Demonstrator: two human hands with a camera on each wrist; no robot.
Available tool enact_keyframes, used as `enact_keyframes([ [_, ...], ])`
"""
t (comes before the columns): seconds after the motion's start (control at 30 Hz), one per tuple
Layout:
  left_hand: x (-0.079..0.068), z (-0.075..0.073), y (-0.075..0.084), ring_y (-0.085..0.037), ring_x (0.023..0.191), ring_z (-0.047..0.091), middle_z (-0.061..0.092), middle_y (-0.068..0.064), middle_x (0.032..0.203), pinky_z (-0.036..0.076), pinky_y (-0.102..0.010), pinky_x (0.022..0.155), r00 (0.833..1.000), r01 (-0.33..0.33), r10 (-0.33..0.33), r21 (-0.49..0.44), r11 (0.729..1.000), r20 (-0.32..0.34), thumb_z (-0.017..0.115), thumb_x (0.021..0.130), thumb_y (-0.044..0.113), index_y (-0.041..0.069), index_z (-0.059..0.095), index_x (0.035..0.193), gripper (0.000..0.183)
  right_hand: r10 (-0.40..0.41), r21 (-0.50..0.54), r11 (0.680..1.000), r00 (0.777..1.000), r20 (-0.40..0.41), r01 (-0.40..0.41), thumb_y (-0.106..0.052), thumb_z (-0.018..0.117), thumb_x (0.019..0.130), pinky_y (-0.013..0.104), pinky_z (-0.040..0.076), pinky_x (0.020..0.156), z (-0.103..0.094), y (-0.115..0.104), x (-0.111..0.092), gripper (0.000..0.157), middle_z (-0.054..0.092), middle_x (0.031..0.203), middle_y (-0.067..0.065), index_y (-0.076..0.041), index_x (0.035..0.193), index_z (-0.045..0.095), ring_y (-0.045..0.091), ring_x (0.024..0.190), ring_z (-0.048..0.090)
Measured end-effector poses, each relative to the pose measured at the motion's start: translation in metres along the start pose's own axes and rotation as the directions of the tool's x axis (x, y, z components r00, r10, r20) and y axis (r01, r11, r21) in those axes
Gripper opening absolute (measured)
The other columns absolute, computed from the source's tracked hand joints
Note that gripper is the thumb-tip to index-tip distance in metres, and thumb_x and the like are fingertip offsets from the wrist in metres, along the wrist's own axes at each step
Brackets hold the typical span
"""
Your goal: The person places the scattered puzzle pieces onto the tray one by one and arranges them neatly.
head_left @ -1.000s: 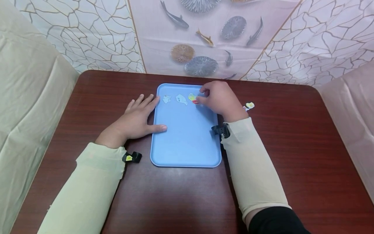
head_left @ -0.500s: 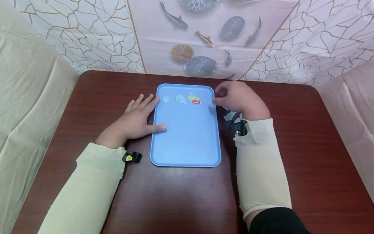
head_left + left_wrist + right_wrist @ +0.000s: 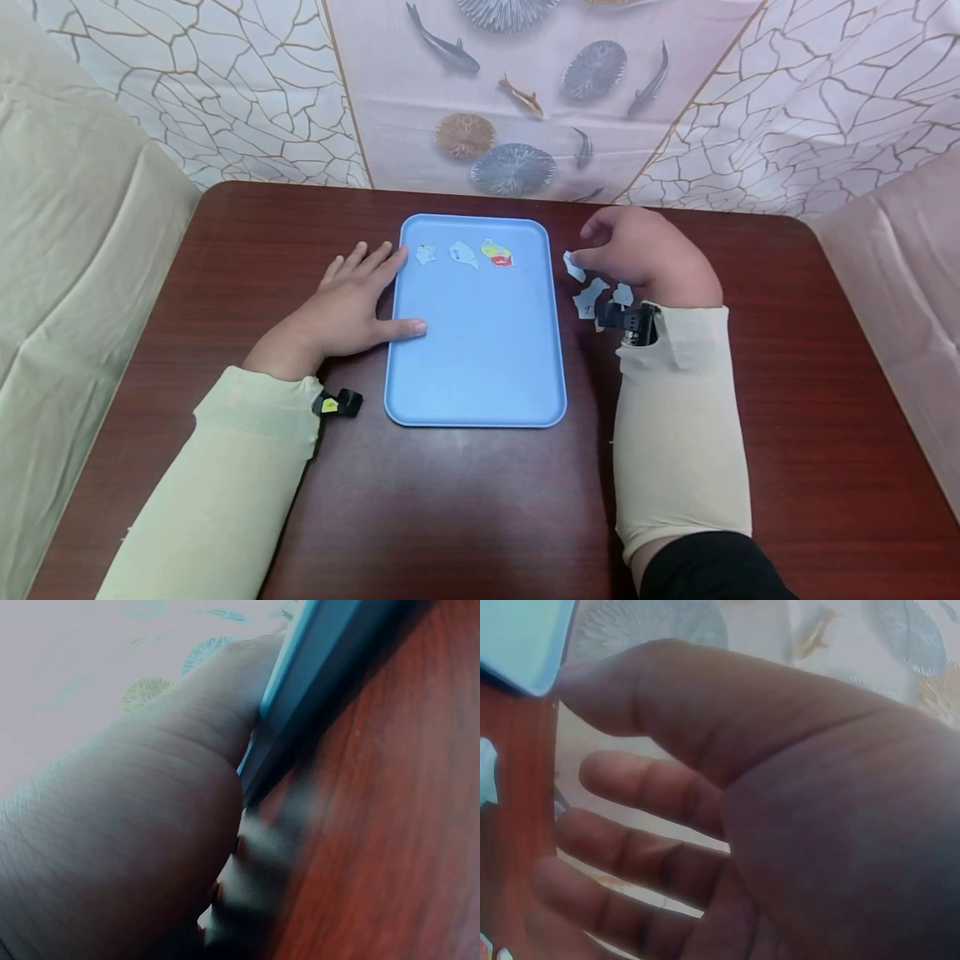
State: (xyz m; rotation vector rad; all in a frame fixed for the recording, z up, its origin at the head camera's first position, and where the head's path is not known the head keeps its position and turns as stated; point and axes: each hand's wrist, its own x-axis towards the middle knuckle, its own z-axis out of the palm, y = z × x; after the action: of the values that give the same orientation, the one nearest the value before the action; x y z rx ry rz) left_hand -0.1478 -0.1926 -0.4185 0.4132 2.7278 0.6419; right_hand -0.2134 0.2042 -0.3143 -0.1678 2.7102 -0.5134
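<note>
Left hand (image 3: 341, 308) splayed against tray (image 3: 476, 367)

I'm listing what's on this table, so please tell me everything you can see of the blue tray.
The blue tray is a shallow rectangle with rounded corners and a low raised rim, smooth and plastic-looking. It lies flat on the dark reddish-brown table, its long sides running away from the person. Three small cut-outs lie in a row near its far edge: two pale blue, one yellow and red. The left hand touches its left side, thumb reaching over the rim.
</note>
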Motion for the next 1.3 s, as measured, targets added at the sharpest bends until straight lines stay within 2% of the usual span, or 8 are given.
enact_keyframes([
  [0.1,0.001,0.0,0.0,-0.042,0.178,-0.007,0.008,-0.011,0.192,-0.005,-0.07,0.14,1.0,0.0,0.0,0.001,1.0,0.001,0.07,0.094,0.084,0.028,0.008,0.183,0.122,0.01,0.002,1.0,1.0,-0.002,-0.01,-0.044,0.076,0.103,0.052,0.06,0.081,-0.004,0.007,-0.002,0.051,0.076,0.127,0.014,-0.012,0.143,0.068,0.035,0.1,0.07],
  [0.2,0.001,0.0,0.0,-0.042,0.178,-0.007,0.007,-0.011,0.192,-0.005,-0.07,0.14,1.0,0.001,-0.001,-0.002,1.0,0.003,0.07,0.094,0.084,0.028,0.008,0.183,0.122,0.013,-0.015,1.0,1.0,-0.014,-0.013,-0.042,0.074,0.104,0.056,0.057,0.094,-0.006,0.015,-0.001,0.05,0.075,0.131,0.016,-0.01,0.142,0.069,0.035,0.11,0.069],
  [0.37,0.001,0.0,0.0,-0.041,0.178,-0.007,0.007,-0.01,0.192,-0.005,-0.07,0.14,1.0,0.004,-0.004,0.0,1.0,0.004,0.07,0.094,0.084,0.029,0.007,0.183,0.122,0.061,-0.005,0.998,0.998,-0.018,-0.061,-0.043,0.074,0.105,0.06,0.055,0.097,-0.006,0.026,0.001,0.052,0.072,0.138,0.018,-0.01,0.144,0.067,0.038,0.114,0.068],
  [0.5,0.001,0.001,0.0,-0.041,0.178,-0.007,0.007,-0.01,0.192,-0.005,-0.07,0.14,1.0,0.001,-0.001,0.004,1.0,0.002,0.069,0.095,0.084,0.029,0.007,0.183,0.122,0.109,0.019,0.994,0.994,-0.033,-0.108,-0.042,0.074,0.106,0.061,0.055,0.097,-0.007,0.034,0.0,0.05,0.07,0.138,0.019,-0.009,0.143,0.066,0.041,0.117,0.065],
  [0.8,0.001,0.0,0.0,-0.041,0.178,-0.008,0.006,-0.01,0.192,-0.005,-0.07,0.14,1.0,-0.001,0.001,0.0,1.0,0.006,0.069,0.095,0.084,0.029,0.006,0.183,0.122,0.178,0.057,0.983,0.979,-0.096,-0.173,-0.039,0.073,0.106,0.058,0.054,0.09,-0.006,0.054,0.0,0.037,0.071,0.124,0.018,-0.01,0.128,0.069,0.04,0.111,0.063],
  [1.07,0.0,-0.001,0.001,-0.042,0.178,-0.008,0.006,-0.01,0.192,-0.005,-0.07,0.14,1.0,0.0,0.0,0.001,1.0,0.01,0.068,0.095,0.085,0.029,0.007,0.183,0.122,0.22,0.099,0.972,0.974,-0.061,-0.214,-0.03,0.071,0.109,0.055,0.055,0.088,-0.002,0.067,0.002,0.038,0.066,0.129,0.023,-0.006,0.137,0.063,0.042,0.111,0.06],
  [1.3,0.0,-0.001,0.001,-0.042,0.178,-0.008,0.006,-0.01,0.192,-0.005,-0.069,0.14,1.0,0.006,-0.006,0.003,1.0,0.011,0.069,0.095,0.084,0.029,0.007,0.183,0.122,0.238,0.109,0.966,0.97,-0.041,-0.232,-0.02,0.068,0.108,0.051,0.053,0.084,0.004,0.071,0.006,0.035,0.064,0.124,0.021,-0.007,0.139,0.063,0.039,0.105,0.059],
])
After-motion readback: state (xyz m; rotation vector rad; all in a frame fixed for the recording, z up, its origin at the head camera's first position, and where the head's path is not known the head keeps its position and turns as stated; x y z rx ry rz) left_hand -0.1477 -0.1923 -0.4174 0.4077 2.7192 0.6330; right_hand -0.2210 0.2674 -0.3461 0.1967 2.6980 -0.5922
